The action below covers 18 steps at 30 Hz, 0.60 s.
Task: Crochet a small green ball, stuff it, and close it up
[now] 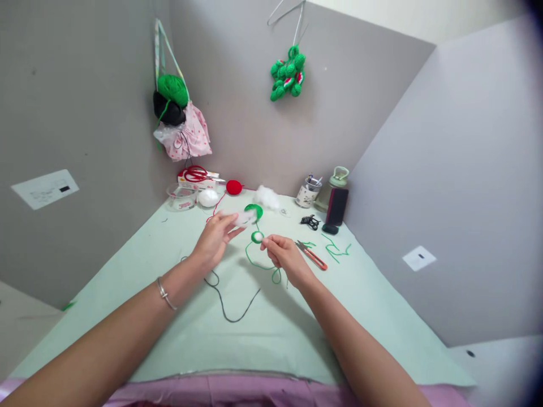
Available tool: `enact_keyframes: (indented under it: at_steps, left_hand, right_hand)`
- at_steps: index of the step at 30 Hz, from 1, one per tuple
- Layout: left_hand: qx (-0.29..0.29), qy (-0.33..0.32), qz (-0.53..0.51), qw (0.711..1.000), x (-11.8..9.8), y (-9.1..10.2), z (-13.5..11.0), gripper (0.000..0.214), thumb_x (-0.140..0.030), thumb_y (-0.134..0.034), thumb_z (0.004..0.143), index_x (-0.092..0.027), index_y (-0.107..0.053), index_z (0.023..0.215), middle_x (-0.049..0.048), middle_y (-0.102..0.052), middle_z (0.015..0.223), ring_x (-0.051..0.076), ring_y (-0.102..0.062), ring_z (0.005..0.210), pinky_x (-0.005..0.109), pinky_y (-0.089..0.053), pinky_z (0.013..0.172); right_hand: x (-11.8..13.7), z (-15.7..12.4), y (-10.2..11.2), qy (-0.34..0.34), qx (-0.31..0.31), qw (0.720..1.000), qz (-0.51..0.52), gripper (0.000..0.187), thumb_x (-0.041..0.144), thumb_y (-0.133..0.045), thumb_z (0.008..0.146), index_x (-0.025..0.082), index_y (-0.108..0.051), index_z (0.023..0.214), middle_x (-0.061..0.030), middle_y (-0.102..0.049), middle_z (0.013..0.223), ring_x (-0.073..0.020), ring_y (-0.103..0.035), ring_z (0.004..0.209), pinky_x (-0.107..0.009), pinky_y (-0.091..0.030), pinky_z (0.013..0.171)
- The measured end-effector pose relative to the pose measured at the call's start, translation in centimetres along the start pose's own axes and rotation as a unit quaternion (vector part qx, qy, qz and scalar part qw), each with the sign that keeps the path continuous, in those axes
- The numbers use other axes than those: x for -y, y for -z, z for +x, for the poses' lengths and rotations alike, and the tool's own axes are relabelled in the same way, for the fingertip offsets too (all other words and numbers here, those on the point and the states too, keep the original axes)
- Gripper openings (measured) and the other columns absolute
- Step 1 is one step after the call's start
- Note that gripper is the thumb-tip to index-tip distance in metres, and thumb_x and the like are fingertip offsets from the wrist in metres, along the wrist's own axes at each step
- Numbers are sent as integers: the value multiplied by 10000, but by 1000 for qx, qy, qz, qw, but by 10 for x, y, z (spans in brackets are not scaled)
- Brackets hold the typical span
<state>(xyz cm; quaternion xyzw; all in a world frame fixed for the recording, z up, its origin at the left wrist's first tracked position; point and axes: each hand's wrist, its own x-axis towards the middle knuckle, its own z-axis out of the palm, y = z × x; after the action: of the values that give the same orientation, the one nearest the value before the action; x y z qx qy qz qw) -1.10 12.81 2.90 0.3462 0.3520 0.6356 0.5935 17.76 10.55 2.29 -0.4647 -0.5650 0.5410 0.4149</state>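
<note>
My left hand [213, 240] is closed on a tuft of white stuffing [244, 219], which looks smeared by motion. Between the fingertips of my right hand [285, 255] is a small round green crocheted piece [256, 237] with white fill showing in its opening. A strand of green yarn [254, 262] loops from it onto the table below my right hand. Just behind the tuft sits a green ball of yarn [255, 210], partly hidden by it. To the right of my right hand lie orange-handled snips [313, 256].
At the back stand a box with red scissors [195, 174], a clear tub [181, 198], a red yarn ball [233, 187], more stuffing [266, 197], a pen cup [307, 193] and a bottle [338, 180] behind a phone [337, 206]. A dark cord [224, 310] lies in front.
</note>
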Motion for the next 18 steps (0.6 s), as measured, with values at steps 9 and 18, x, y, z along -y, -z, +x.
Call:
enact_keyframes:
  at_steps: [9, 18]
  left_hand:
    - [42, 41, 82, 995, 33, 14, -26, 228, -304, -789, 748, -194, -606, 830, -16, -690, 819, 155, -643, 815, 288, -510, 777]
    - [131, 41, 159, 978, 36, 19, -40, 250, -387, -801, 797, -174, -673, 783, -33, -652, 745, 143, -564, 754, 263, -433, 741]
  right_hand:
    - [-17, -8, -15, -19, -34, 993, 109, 411, 582, -787, 726, 190, -663, 720, -25, -674, 759, -128, -613, 632, -273, -508, 615]
    - [-27, -8, -25, 0, -48, 997, 65, 403, 590, -772, 758, 200, -667, 750, -8, -652, 731, -141, -608, 655, -294, -541, 657]
